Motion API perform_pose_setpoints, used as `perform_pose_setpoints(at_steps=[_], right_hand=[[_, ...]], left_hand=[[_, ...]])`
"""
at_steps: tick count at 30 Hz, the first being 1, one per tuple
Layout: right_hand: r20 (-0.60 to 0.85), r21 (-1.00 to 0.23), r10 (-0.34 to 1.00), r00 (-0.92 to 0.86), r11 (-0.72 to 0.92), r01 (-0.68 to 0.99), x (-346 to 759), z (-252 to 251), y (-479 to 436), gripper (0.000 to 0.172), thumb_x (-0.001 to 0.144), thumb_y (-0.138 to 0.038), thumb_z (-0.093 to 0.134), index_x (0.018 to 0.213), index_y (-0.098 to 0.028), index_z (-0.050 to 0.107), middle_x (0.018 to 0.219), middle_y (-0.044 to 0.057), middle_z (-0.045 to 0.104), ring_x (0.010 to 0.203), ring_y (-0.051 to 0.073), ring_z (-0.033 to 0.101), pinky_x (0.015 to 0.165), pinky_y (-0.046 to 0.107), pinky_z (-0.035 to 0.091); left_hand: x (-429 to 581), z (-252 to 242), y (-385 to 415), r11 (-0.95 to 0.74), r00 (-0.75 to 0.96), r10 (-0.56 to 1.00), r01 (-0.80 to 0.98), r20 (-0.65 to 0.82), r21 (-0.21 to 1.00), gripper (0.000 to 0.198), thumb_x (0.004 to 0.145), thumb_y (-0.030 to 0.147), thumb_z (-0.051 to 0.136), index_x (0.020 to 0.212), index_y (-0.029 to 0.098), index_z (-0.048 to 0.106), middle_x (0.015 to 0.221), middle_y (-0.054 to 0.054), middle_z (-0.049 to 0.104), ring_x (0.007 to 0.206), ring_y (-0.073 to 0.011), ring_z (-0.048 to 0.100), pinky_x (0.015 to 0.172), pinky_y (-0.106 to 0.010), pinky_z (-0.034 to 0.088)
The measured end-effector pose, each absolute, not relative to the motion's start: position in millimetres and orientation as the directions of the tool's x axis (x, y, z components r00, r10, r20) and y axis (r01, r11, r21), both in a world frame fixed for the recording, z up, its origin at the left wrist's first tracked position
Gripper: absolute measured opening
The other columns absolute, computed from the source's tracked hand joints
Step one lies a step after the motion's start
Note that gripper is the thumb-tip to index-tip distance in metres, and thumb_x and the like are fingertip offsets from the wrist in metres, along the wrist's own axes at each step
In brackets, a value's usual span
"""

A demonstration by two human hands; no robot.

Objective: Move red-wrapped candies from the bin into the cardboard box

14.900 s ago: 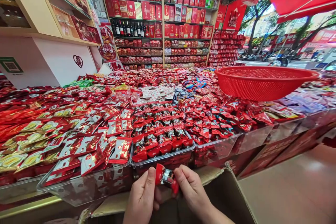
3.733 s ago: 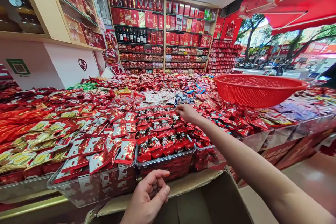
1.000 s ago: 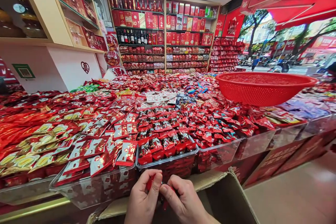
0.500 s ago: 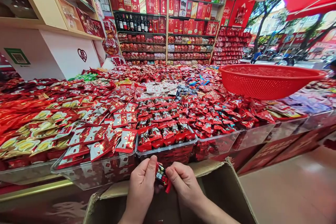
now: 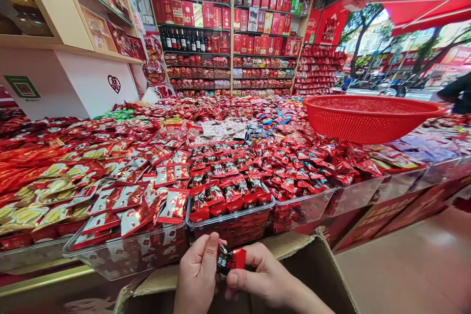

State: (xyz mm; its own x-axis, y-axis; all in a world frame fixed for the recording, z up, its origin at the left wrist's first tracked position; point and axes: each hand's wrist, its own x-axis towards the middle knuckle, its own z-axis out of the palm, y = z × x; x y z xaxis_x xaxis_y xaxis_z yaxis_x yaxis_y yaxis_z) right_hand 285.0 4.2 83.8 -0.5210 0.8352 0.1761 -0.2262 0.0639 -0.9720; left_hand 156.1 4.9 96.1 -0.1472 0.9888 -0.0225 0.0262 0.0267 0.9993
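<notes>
A small candy in a red and black wrapper (image 5: pixel 227 261) is held between my two hands, above an open cardboard box (image 5: pixel 294 245). My left hand (image 5: pixel 198 267) is closed, its thumb and fingers gripping the wrapper's left end. From the right, my right hand (image 5: pixel 263 274) pinches the lower right part of the wrapper, the thumb below the printed face. Just beyond my hands stands a clear plastic bin (image 5: pixel 231 218) with rows of the same red and black candies (image 5: pixel 233 196).
Clear bins of red-and-white packets (image 5: pixel 134 213) and gold packets (image 5: pixel 51 213) lie to the left. More red candies (image 5: pixel 294 167) fill the right side, with a large red plastic basket (image 5: pixel 368 125) resting on the sweets. Shelves (image 5: pixel 232 34) of bottles and boxes line the back.
The candy has turned in my hands, so its red right end now shows above my right thumb. My right hand has shifted its grip. The view has tilted up slightly.
</notes>
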Motion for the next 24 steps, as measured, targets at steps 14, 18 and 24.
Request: perform_pose_setpoints(at_steps=[14,18,24], right_hand=[[0.222,-0.975,0.86,-0.46,0.184,-0.127,291.4,79.4,2.3,0.042,0.083,-0.043,0.049,0.061,-0.01,0.064,0.056,0.004,0.058,0.055,0.01,0.054,0.055,0.02,0.041],[0.246,-0.966,0.92,-0.306,0.26,0.007,291.1,73.4,2.7,0.04,0.082,-0.043,0.051,0.059,-0.011,0.058,0.054,0.003,0.056,0.051,0.008,0.048,0.051,0.019,0.037],[0.31,-0.936,0.903,-0.296,0.345,0.073,288.4,71.0,2.2,0.046,0.085,-0.044,0.043,0.057,-0.012,0.058,0.052,0.003,0.055,0.05,0.009,0.048,0.051,0.02,0.037]], left_hand=[[156.1,95.7,6.9,0.081,-0.112,0.99,-0.029,-0.084,0.996,0.052,0.061,0.066,0.057,0.06,0.014,0.058,0.036,0.007,0.041,0.024,-0.0026,0.032,0.024,-0.012,0.023],[155.4,95.1,7.2,0.035,-0.103,0.994,-0.023,-0.037,0.999,0.05,0.06,0.064,0.06,0.054,0.014,0.057,0.035,0.008,0.036,0.026,-0.0016,0.03,0.025,-0.011,0.022],[154.0,97.2,8.2,0.104,-0.103,0.989,-0.022,-0.105,0.994,0.055,0.059,0.069,0.056,0.057,0.014,0.057,0.033,0.008,0.038,0.024,-0.001,0.028,0.023,-0.011,0.02]])
